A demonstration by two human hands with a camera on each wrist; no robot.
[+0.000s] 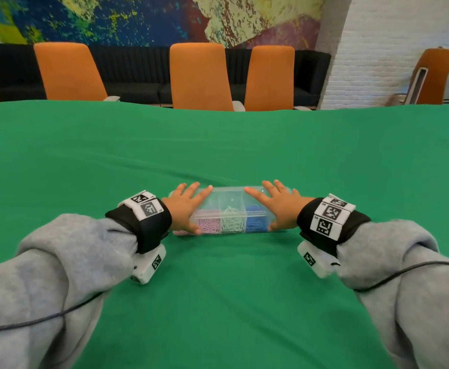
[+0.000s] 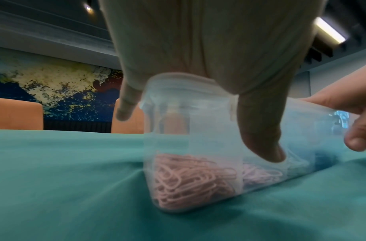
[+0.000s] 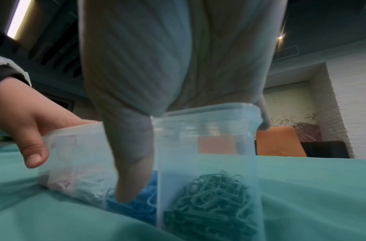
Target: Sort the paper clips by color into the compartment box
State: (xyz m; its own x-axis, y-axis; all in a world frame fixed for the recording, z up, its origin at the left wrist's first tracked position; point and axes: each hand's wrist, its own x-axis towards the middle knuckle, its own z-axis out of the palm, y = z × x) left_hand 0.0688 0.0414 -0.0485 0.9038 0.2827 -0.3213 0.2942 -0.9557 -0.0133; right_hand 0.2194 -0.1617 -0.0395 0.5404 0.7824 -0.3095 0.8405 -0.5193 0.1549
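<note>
Nearest the wearer, grey sleeves [image 1: 66, 265] with tagged wristbands [image 1: 330, 217] lead to the compartment box [image 1: 231, 209], which lies closed on the green tablecloth [image 1: 218, 302]. Left hand [image 1: 184, 206] presses on the box's left end, right hand [image 1: 279, 206] on its right end; fingers straight and spread flat on the lid, thumbs down the near wall. Inside the box: pink clips [image 2: 188, 182] at left, then white [image 1: 231, 222], blue [image 1: 256, 222], green [image 3: 211, 203] at right (one color per compartment). No loose clips visible around the box; sorting looks complete, probably only lid seating left. Beyond the box: orange chairs [image 1: 199, 75].
</note>
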